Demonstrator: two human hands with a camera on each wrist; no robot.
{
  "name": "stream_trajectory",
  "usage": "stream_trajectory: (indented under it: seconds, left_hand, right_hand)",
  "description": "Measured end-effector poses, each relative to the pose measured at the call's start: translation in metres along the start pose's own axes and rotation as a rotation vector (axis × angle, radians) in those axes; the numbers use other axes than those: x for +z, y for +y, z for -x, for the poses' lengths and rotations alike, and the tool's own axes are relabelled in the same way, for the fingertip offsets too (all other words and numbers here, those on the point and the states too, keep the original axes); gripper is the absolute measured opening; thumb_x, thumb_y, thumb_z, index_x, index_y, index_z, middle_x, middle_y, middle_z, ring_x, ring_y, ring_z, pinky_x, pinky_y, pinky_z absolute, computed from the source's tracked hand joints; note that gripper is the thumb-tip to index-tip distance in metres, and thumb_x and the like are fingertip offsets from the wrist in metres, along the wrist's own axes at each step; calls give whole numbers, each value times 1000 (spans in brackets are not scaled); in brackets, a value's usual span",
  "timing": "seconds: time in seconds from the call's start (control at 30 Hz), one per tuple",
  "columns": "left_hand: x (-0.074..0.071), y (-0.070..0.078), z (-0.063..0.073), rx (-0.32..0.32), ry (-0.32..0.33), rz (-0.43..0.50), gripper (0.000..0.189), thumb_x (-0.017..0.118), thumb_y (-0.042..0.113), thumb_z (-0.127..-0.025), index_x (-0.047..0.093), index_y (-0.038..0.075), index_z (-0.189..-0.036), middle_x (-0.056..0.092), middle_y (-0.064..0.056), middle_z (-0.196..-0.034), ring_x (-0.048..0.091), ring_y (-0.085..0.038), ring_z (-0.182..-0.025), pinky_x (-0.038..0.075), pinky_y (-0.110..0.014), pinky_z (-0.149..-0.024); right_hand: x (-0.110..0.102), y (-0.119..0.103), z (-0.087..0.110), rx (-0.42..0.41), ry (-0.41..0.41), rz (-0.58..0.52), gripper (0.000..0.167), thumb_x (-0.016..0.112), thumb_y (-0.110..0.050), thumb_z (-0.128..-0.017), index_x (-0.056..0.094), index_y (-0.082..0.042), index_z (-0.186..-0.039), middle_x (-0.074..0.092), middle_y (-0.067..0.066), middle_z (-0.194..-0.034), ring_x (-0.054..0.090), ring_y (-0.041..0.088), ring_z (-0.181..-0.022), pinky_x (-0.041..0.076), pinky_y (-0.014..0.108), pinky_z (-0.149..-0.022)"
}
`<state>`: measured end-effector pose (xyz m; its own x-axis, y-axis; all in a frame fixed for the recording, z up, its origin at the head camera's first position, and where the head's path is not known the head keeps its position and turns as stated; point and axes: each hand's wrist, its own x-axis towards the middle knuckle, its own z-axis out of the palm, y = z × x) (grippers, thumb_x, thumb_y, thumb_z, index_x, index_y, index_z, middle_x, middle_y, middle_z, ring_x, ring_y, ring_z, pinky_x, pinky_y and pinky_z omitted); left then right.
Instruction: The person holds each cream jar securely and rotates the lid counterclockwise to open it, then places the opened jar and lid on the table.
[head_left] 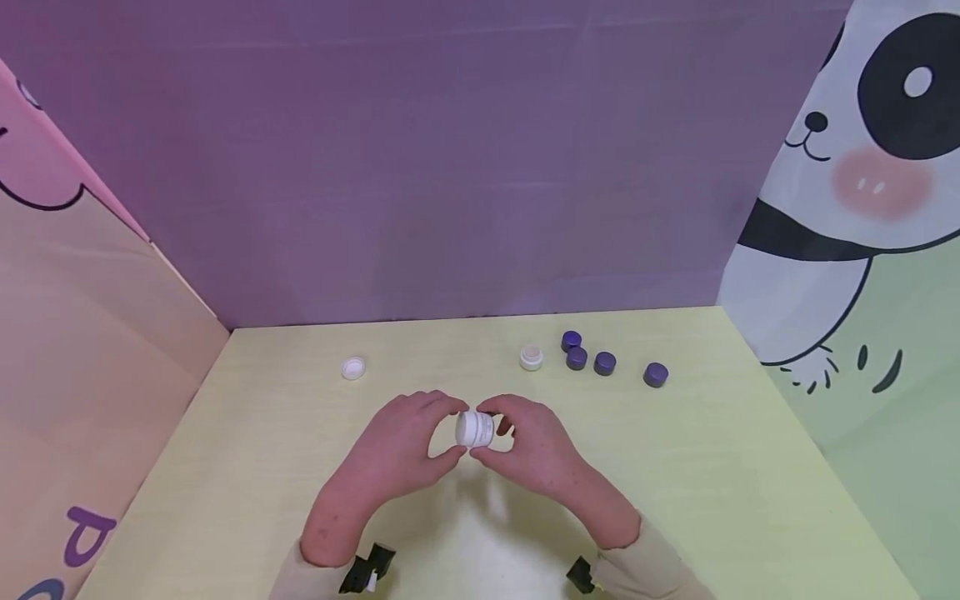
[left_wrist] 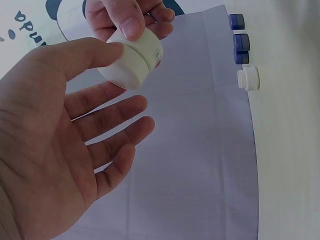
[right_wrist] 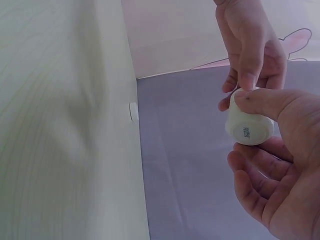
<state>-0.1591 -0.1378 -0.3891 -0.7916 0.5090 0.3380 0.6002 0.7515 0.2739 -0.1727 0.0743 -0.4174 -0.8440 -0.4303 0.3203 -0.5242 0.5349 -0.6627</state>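
Note:
A small white jar is held in the air above the table, lying on its side between both hands. With thumb and index finger, my left hand pinches the lid end; in the left wrist view its other fingers are spread away from the jar. From the opposite side, my right hand pinches the jar's body. Small print shows on the jar's base in the right wrist view. The lid sits on the jar.
On the pale table, a white round lid lies at the back left. A lidless-looking white jar stands at the back, left of several purple caps. A purple cloth wall rises behind the table.

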Motion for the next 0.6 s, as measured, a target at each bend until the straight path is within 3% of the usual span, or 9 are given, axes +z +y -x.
stream_trajectory:
  seconds: [0.27,0.6]
  left_hand:
    - [1,2,0,28,11,114,46,76,20,-80,61,16,-124,63,7,-116,60,-14,-105,46,-37,-92]
    - [2,0,0,59,41,91,35,76,22,-77,66,19,-111,62,14,-103,57,-7,-93,47,-32,-84]
  right_hand:
    - [-2,-1,0,-15,0,-37,40,85,-20,-75,66,-16,-109,64,-13,-97,58,8,-77,50,25,-68]
    - [0,-1,1,-30,7,-54,40,85,-20,-74,67,-17,-109,64,-15,-97,56,7,-76,51,27,-67]
